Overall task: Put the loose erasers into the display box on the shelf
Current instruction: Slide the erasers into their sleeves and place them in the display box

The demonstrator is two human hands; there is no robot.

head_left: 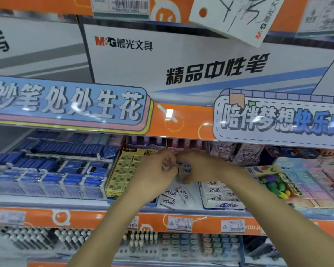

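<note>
My left hand [152, 174] and my right hand [202, 166] meet above the middle of the shelf, both closed on a small bunch of white erasers [185, 168] with blue print. Below them three loose white erasers [175, 195] lie tilted on the shelf floor. Just to the right stands the white display box [223, 206], holding rows of the same erasers. My forearms cover part of the shelf in front.
A yellow box of 2B erasers [121, 170] stands left of my hands, with blue erasers [52, 166] in clear trays beyond it. A colourful toy eraser pack [276, 182] lies to the right. The shelf's orange price rail [104, 216] runs along the front.
</note>
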